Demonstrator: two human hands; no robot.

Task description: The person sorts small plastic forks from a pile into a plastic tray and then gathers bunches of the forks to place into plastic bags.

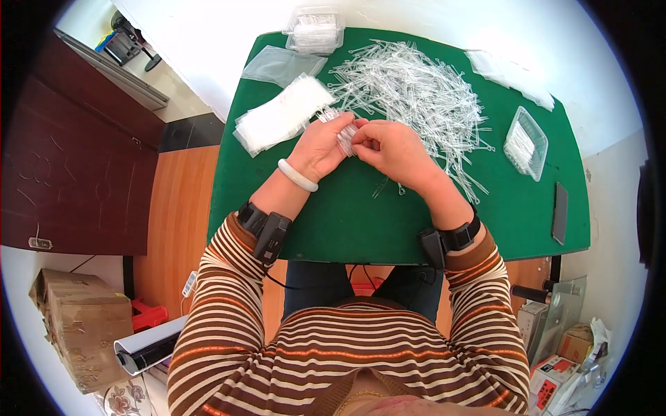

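Observation:
My left hand point(325, 147), with a white bangle point(297, 175) at its wrist, is closed around a bundle of thin clear plastic sticks point(347, 138). My right hand point(394, 150) has its thumb and fingers pinched together at the bundle's near end; whether a single stick is between them is too small to tell. Just beyond both hands spreads a large heap of clear plastic sticks point(416, 90), some with looped ends. A stack of clear plastic bags point(284, 114) lies beside my left hand. A few loose sticks point(380, 187) rest below my right hand.
On the green table point(333, 229), a clear box of sticks point(314, 31) stands at the back left and another clear box point(525, 145) at the right. A phone-like dark slab point(559, 213) lies near the right edge. Plastic sheets point(510, 76) lie at the back right.

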